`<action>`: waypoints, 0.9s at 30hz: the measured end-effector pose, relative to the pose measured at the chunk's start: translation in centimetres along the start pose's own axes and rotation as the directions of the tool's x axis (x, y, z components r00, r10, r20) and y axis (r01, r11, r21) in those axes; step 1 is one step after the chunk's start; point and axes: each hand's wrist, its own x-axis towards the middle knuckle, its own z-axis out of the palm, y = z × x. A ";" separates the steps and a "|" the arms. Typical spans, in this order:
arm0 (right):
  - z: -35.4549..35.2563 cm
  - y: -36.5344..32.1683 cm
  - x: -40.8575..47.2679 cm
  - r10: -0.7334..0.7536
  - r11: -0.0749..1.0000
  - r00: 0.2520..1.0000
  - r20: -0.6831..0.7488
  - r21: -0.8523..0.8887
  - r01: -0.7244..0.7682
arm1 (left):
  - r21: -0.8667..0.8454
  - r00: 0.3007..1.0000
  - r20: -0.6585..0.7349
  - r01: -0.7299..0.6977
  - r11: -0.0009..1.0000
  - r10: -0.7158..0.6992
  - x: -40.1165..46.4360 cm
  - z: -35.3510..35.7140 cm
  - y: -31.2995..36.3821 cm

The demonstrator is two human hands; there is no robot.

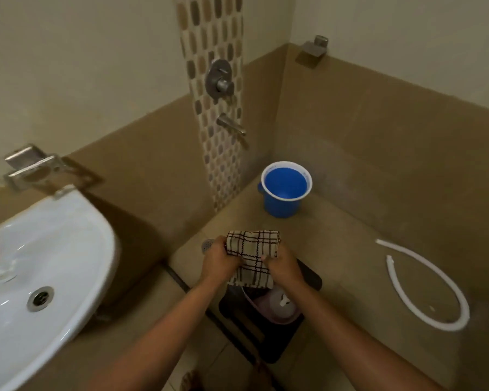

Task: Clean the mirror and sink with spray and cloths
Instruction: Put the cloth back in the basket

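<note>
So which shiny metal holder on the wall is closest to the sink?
The soap dish on the left wall, just above the sink. The other holder sits high in the far right corner, away from it.

The cloth is checked beige with dark brown lines, the sink is plain white, the bucket bright blue, the hose white, walls tan.

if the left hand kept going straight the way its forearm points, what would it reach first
Likely the blue bucket on the floor under the wall spout. The left hand, gripping the checked cloth, points up the picture toward it; depth is unclear, so it might pass above.
</note>
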 end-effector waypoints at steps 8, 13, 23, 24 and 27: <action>0.3 0.7 0.1 0.127 0.963 0.992 -0.008 0.240 -0.121 | -0.269 0.971 0.238 0.100 0.958 -0.035 -0.5 5.4 4.4; 0.6 0.2 0.9 0.244 0.796 0.969 0.029 0.565 -0.217 | -0.544 0.751 0.652 0.560 0.625 -0.105 2.0 5.5 3.5; 2.8 2.3 2.1 0.523 0.608 0.836 -0.164 0.760 -0.231 | -0.214 0.713 0.692 0.350 0.912 -0.111 8.7 3.3 -0.2; 3.1 3.0 2.3 0.564 0.579 0.812 -0.153 0.775 -0.255 | -0.171 0.734 0.669 0.303 0.937 -0.115 9.3 3.7 -0.9; 4.1 4.8 2.2 0.655 0.458 0.751 -0.087 0.835 -0.303 | 0.002 0.653 0.743 0.222 0.975 -0.150 9.7 4.9 -2.7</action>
